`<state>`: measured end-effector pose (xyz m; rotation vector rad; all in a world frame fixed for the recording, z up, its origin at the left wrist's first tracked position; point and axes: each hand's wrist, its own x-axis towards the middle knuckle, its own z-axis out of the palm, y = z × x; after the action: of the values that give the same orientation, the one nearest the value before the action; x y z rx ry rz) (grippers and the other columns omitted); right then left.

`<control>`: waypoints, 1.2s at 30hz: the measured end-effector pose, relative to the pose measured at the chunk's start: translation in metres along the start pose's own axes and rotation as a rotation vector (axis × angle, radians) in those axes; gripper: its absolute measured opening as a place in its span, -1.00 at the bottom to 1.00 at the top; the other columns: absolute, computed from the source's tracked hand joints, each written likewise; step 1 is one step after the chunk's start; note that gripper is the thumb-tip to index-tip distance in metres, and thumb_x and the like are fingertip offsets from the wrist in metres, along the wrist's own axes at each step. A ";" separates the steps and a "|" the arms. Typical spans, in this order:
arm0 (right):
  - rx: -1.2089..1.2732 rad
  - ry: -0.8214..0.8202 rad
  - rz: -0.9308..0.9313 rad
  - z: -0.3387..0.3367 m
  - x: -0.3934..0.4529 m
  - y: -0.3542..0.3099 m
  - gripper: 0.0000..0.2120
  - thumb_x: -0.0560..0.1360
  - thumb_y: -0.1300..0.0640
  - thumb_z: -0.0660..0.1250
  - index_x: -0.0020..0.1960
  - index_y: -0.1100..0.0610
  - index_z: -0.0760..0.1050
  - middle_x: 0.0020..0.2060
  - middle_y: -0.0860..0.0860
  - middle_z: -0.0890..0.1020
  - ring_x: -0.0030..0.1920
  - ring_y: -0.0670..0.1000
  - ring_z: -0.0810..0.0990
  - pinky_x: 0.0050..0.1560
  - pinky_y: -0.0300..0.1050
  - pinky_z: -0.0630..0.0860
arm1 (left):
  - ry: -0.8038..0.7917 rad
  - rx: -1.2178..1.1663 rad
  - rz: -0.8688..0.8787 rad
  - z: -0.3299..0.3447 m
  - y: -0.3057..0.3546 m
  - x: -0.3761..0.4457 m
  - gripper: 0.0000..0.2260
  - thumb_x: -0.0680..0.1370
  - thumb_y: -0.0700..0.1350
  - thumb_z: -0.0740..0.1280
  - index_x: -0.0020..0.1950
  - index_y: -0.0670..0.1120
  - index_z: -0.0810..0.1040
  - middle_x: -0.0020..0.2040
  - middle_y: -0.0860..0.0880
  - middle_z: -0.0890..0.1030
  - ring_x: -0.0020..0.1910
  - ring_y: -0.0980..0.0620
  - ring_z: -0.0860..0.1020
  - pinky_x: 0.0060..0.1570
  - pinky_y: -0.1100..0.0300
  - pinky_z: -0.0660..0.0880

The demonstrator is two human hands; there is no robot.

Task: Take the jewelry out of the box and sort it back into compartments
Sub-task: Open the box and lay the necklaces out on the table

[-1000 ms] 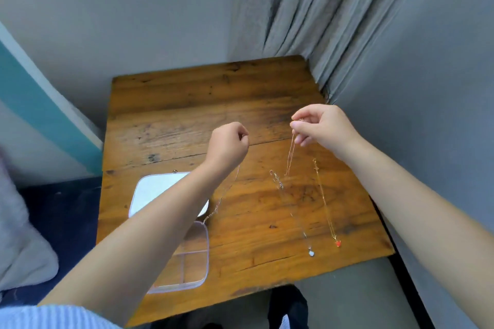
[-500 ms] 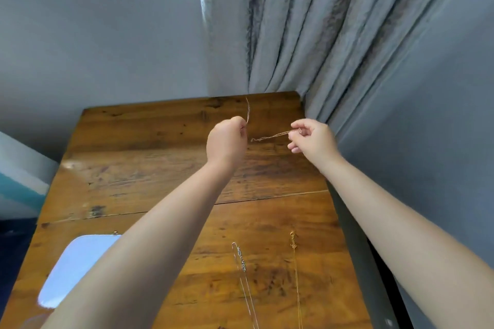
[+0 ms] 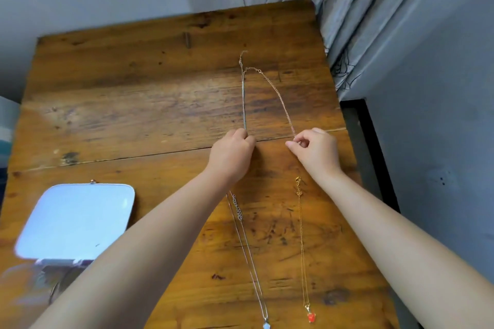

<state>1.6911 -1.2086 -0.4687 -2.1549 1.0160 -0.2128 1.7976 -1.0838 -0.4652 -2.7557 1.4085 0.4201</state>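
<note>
A thin gold chain [image 3: 278,93] lies stretched over the far half of the wooden table [image 3: 133,104], its clasp ends near the back. My left hand [image 3: 232,153] pinches its left strand and my right hand [image 3: 314,149] pinches its right strand, both low at the table's middle. Nearer me lie a silver necklace [image 3: 248,256] with a pale pendant and a gold necklace [image 3: 302,243] with a red pendant, both laid out straight. The clear jewelry box [image 3: 77,218] stands open at the left, its lid raised; my left forearm hides part of its compartments.
Grey curtains [image 3: 347,2] hang behind the table's far right corner. A grey wall runs along the right side, with a dark gap [image 3: 369,147] between it and the table edge. Bare wood spreads over the table's far left.
Both hands have come down from in front of the curtain to the table's middle, and the gold chain that hung between them now lies stretched on the wood. The view has tilted down.
</note>
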 end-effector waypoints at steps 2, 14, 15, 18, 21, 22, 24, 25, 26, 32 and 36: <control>-0.030 -0.002 -0.031 0.000 -0.007 0.003 -0.86 0.38 0.19 0.41 -0.20 0.29 0.58 -0.22 0.14 0.54 -0.19 0.11 0.50 -0.19 -0.16 0.36 | -0.016 0.000 0.028 0.000 0.004 -0.006 -0.83 0.53 -0.28 0.18 0.10 -0.23 0.46 0.09 -0.19 0.50 0.10 -0.19 0.45 -0.16 0.01 0.48; -0.300 -0.006 -0.248 -0.006 -0.045 0.000 -0.79 0.43 0.25 0.33 0.04 0.31 0.54 0.00 0.23 0.60 0.10 0.22 0.45 0.05 0.05 0.46 | -0.012 0.108 0.125 0.007 0.011 -0.058 -0.77 0.56 -0.20 0.15 0.22 -0.17 0.37 0.15 -0.15 0.48 0.11 -0.16 0.44 -0.28 0.10 0.32; -0.299 0.006 -0.255 -0.004 -0.049 -0.006 -0.80 0.44 0.26 0.32 0.04 0.31 0.54 0.01 0.24 0.60 0.11 0.23 0.45 0.07 0.09 0.46 | -0.015 0.085 0.102 0.006 0.008 -0.066 -0.76 0.56 -0.19 0.16 0.22 -0.17 0.38 0.16 -0.15 0.48 0.11 -0.16 0.44 -0.27 0.10 0.33; -0.236 0.019 -0.309 0.008 -0.063 -0.034 -0.83 0.42 0.30 0.31 -0.01 0.33 0.56 -0.03 0.26 0.62 0.08 0.27 0.47 0.08 0.09 0.44 | 0.065 -0.029 0.044 -0.003 -0.011 -0.098 -0.77 0.51 -0.18 0.26 0.14 -0.21 0.46 0.10 -0.19 0.53 0.06 -0.18 0.49 -0.27 0.07 0.44; -0.133 -0.013 -0.394 0.036 -0.087 -0.075 -0.87 0.39 0.36 0.33 -0.07 0.35 0.57 -0.10 0.29 0.64 0.01 0.29 0.51 0.06 -0.03 0.38 | 0.203 -0.189 -0.019 -0.017 -0.050 -0.144 -0.87 0.34 -0.33 0.42 -0.14 -0.32 0.59 -0.18 -0.28 0.63 -0.22 -0.24 0.61 -0.46 0.07 0.55; -0.098 -0.029 -0.424 0.048 -0.097 -0.090 -0.88 0.38 0.37 0.34 -0.09 0.36 0.57 -0.13 0.30 0.64 -0.01 0.29 0.53 0.04 -0.10 0.35 | 0.239 -0.224 -0.054 -0.018 -0.066 -0.161 -0.89 0.33 -0.33 0.41 -0.17 -0.33 0.60 -0.22 -0.28 0.64 -0.25 -0.23 0.62 -0.48 0.05 0.57; -0.026 -0.065 -0.480 0.071 -0.121 -0.123 -0.90 0.36 0.36 0.33 -0.14 0.35 0.58 -0.20 0.29 0.65 -0.09 0.28 0.56 -0.04 -0.16 0.31 | 0.293 -0.255 -0.128 -0.018 -0.103 -0.197 -0.89 0.38 -0.29 0.32 -0.19 -0.32 0.61 -0.27 -0.27 0.64 -0.28 -0.21 0.62 -0.45 0.05 0.59; 0.003 -0.086 -0.509 0.083 -0.133 -0.139 -0.90 0.35 0.35 0.32 -0.17 0.35 0.58 -0.24 0.28 0.65 -0.13 0.27 0.57 -0.07 -0.17 0.31 | 0.315 -0.262 -0.157 -0.018 -0.123 -0.216 -0.84 0.39 -0.27 0.27 -0.21 -0.32 0.61 -0.30 -0.26 0.64 -0.31 -0.20 0.62 -0.44 0.08 0.59; 0.027 -0.111 -0.541 0.095 -0.146 -0.154 -0.89 0.33 0.34 0.32 -0.19 0.35 0.58 -0.29 0.28 0.65 -0.18 0.25 0.58 -0.11 -0.16 0.32 | 0.335 -0.263 -0.183 -0.016 -0.143 -0.235 -0.81 0.39 -0.25 0.24 -0.23 -0.31 0.62 -0.33 -0.24 0.64 -0.33 -0.18 0.63 -0.43 0.11 0.59; -0.053 -0.430 -0.733 0.163 -0.218 -0.210 -0.87 0.33 0.27 0.34 -0.15 0.29 0.58 -0.27 0.24 0.67 -0.21 0.21 0.64 -0.19 -0.06 0.53 | 0.330 -0.042 -0.299 0.009 -0.245 -0.328 -0.89 0.29 -0.27 0.34 -0.41 -0.17 0.63 -0.43 -0.10 0.62 -0.42 -0.14 0.59 -0.41 0.10 0.46; -0.386 -0.643 -0.667 0.206 -0.248 -0.217 -0.75 0.47 0.16 0.24 0.13 0.18 0.47 0.10 0.12 0.56 0.10 0.16 0.51 0.00 0.06 0.53 | 0.254 -0.062 -0.237 0.016 -0.270 -0.353 -0.92 0.19 -0.31 0.47 -0.46 -0.17 0.62 -0.47 -0.12 0.57 -0.49 -0.15 0.53 -0.45 0.13 0.46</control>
<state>1.7426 -0.8249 -0.4314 -2.5843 -0.0511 0.3845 1.8128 -0.6419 -0.4222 -3.0665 1.1010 0.1093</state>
